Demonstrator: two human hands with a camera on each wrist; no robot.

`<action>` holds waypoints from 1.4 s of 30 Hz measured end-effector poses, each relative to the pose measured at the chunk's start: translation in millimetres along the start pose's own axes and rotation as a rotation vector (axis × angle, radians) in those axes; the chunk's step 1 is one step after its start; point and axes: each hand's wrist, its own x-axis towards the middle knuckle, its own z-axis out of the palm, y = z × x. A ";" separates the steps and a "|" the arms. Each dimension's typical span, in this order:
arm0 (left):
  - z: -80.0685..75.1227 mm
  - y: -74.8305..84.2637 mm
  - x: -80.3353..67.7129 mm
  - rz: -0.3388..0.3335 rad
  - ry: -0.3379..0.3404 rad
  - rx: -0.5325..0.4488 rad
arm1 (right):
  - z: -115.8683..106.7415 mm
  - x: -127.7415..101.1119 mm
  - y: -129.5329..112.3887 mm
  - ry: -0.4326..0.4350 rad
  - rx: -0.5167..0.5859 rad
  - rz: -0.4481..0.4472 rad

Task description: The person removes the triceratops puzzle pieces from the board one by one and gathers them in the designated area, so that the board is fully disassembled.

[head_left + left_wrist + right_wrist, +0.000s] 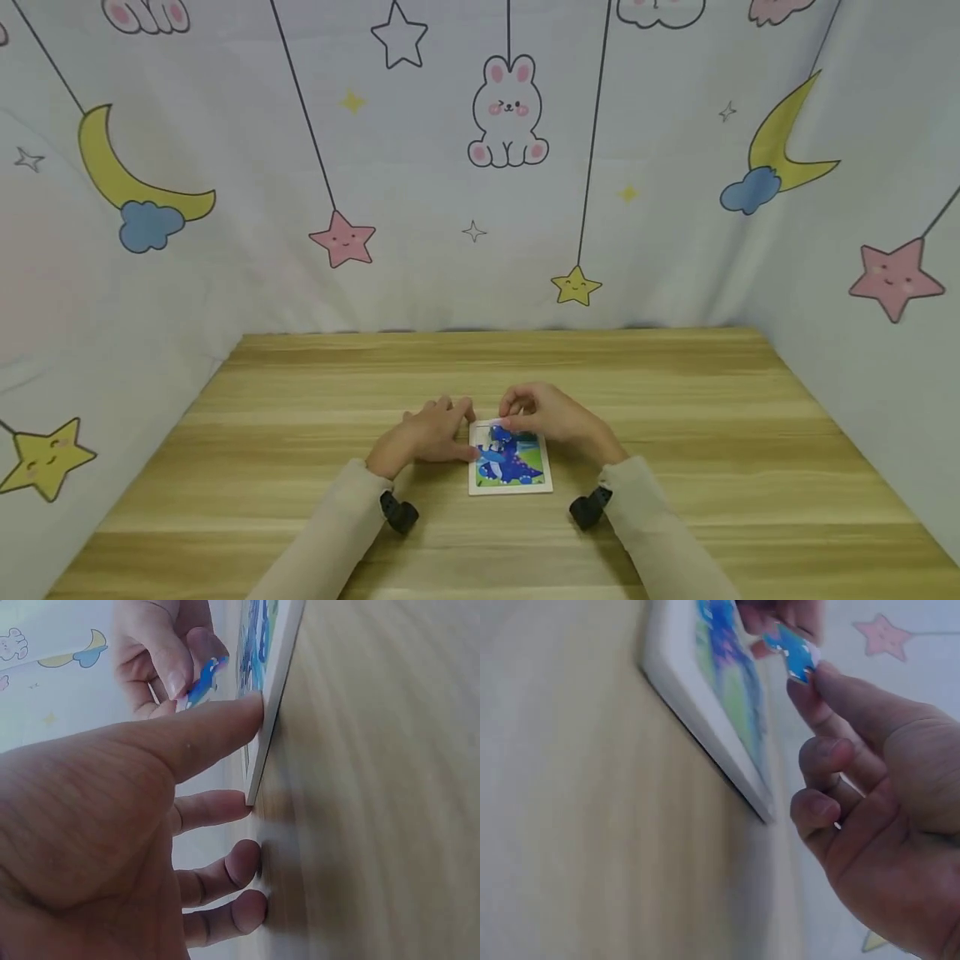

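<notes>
A jigsaw puzzle board [512,477] with a white border and a blue dinosaur picture lies flat on the table. At its left side, my left hand [431,433] rests with the thumb and index fingertip touching the border, as the left wrist view shows; its other fingertips are down by the table. Over the board's upper right part, my right hand [555,412] pinches a small blue puzzle piece [799,654] between thumb and index finger. The piece [204,681] is held above the board, apart from it. My right hand hides the board's top right corner in the head view.
The wooden table [300,392] reaches back to a white curtain [420,283] printed with stars, moons and a rabbit. Black wrist cameras sit at both cuffs, the left camera [400,512] and the right camera [590,508] near the board's lower corners.
</notes>
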 end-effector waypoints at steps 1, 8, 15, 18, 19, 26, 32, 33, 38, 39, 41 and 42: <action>-0.1 0.3 0.3 0.000 -0.001 -0.003 | -4.2 -2.5 -0.4 0.012 -0.006 0.011; -2.6 -1.3 0.8 0.022 -0.001 -0.022 | -35.6 -20.3 -5.7 0.075 -0.075 0.009; 0.0 -7.9 -2.6 -0.004 0.019 0.018 | -49.8 -30.6 1.3 0.014 -0.075 0.020; 1.6 -9.0 -0.9 0.011 0.038 0.023 | -51.7 -32.3 11.0 0.010 -0.100 0.042; 1.7 -8.9 -0.5 0.020 0.041 0.027 | -52.1 -32.8 14.8 0.012 -0.100 0.047; -3.7 -12.2 0.6 0.046 0.031 0.045 | -52.9 -35.5 31.9 0.057 -0.016 0.095; -9.2 -17.8 -1.6 0.059 0.025 0.032 | -50.2 -33.1 33.3 0.129 -0.099 0.169; -9.3 -18.2 -1.4 0.056 0.021 0.029 | -49.7 -32.7 33.3 0.141 -0.119 0.183; -9.6 -18.3 -0.7 0.048 0.012 0.016 | -47.8 -31.8 32.1 0.183 -0.174 0.236; -9.3 -18.2 -0.5 0.049 0.012 0.014 | -47.4 -31.7 31.2 0.186 -0.178 0.237; -8.9 -17.7 -0.8 0.052 0.015 0.011 | -46.1 -31.5 27.5 0.181 -0.178 0.225; -8.5 -17.6 -0.9 0.053 0.017 0.010 | -45.1 -31.3 25.2 0.173 -0.175 0.213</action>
